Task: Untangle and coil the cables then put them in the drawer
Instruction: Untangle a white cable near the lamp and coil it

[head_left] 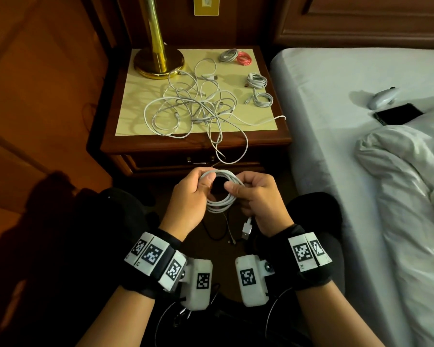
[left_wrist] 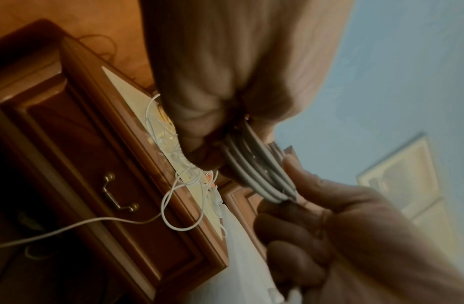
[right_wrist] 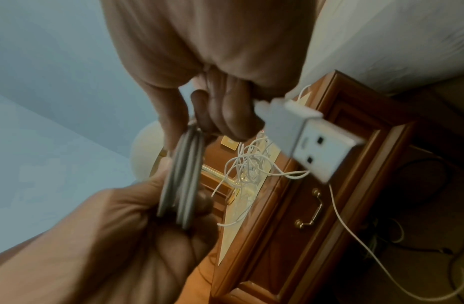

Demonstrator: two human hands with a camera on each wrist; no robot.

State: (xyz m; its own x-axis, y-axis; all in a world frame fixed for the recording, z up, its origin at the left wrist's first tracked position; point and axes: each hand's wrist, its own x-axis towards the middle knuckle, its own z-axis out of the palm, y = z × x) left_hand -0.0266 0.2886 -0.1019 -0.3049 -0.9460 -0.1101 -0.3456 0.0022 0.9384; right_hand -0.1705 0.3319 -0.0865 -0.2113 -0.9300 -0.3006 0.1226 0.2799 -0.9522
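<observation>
Both hands hold one white coiled cable [head_left: 221,196] in front of the nightstand. My left hand [head_left: 193,194] grips the coil's left side, thumb on top. My right hand [head_left: 256,196] pinches the right side, and the cable's USB plug [head_left: 247,230] hangs below its palm. The coil's strands [left_wrist: 254,170] show between the two hands, and the same coil [right_wrist: 181,181] appears edge-on in the right wrist view beside the USB plug [right_wrist: 311,139]. A tangle of white cables [head_left: 198,106] lies on the nightstand, one loop hanging over the shut drawer [head_left: 186,161].
Several coiled cables [head_left: 257,81], one of them red [head_left: 244,58], lie at the nightstand's right. A brass lamp base [head_left: 158,61] stands at its back left. The bed [head_left: 361,146] on the right carries a phone [head_left: 398,113]. Dark cables [head_left: 223,234] lie on the floor.
</observation>
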